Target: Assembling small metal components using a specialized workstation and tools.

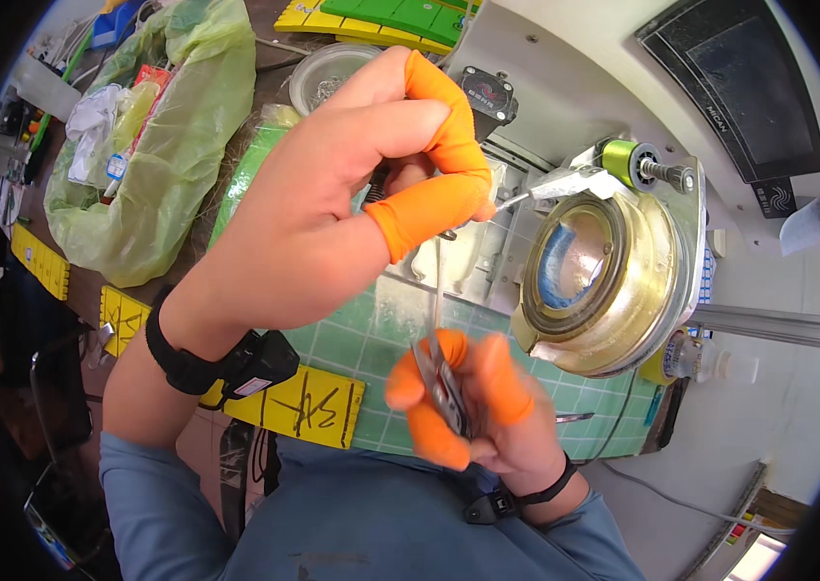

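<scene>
As left hand [308,218] hovers, green mat [371,353], wall [768,426]

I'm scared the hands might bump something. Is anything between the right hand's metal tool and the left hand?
Nothing visible blocks the gap between the metal tool in the right hand and the left hand. Only a thin, pale strip shows there, running from near the tool toward the left hand.
</scene>
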### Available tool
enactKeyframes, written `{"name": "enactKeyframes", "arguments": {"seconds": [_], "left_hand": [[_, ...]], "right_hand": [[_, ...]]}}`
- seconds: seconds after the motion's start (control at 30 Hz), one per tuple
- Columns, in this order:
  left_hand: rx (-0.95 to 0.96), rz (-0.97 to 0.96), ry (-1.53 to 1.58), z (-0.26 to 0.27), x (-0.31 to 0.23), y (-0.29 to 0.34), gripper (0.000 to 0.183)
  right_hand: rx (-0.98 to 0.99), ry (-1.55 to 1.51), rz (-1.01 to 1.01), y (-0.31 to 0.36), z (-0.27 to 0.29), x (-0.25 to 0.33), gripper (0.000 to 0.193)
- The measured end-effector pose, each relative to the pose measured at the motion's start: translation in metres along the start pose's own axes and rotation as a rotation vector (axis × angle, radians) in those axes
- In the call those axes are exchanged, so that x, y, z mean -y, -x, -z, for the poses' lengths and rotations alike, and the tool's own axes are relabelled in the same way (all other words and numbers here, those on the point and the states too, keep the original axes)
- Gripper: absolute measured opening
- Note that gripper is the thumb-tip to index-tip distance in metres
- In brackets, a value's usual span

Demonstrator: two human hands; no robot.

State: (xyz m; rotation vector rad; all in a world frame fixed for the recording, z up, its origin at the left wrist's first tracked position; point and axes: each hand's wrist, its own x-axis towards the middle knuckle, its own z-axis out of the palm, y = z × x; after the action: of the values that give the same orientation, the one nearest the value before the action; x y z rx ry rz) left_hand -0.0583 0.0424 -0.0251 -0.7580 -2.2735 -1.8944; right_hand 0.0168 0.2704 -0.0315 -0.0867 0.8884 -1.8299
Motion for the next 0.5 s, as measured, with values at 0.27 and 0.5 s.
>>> {"name": "enactKeyframes", "arguments": {"seconds": [0.27,0.5], "left_hand": [[-0.013,-0.014,-0.018,0.0,0.003,0.0,0.009],[-0.011,0.015,0.0,0.002,0.004,0.0,0.009]], "right_hand": [[-0.018,-0.596,0.276,-0.026,-0.017,-0.012,0.062],[0.147,-0.763,0.234,-0.024,-0.013,-0.006,0.05]]}}
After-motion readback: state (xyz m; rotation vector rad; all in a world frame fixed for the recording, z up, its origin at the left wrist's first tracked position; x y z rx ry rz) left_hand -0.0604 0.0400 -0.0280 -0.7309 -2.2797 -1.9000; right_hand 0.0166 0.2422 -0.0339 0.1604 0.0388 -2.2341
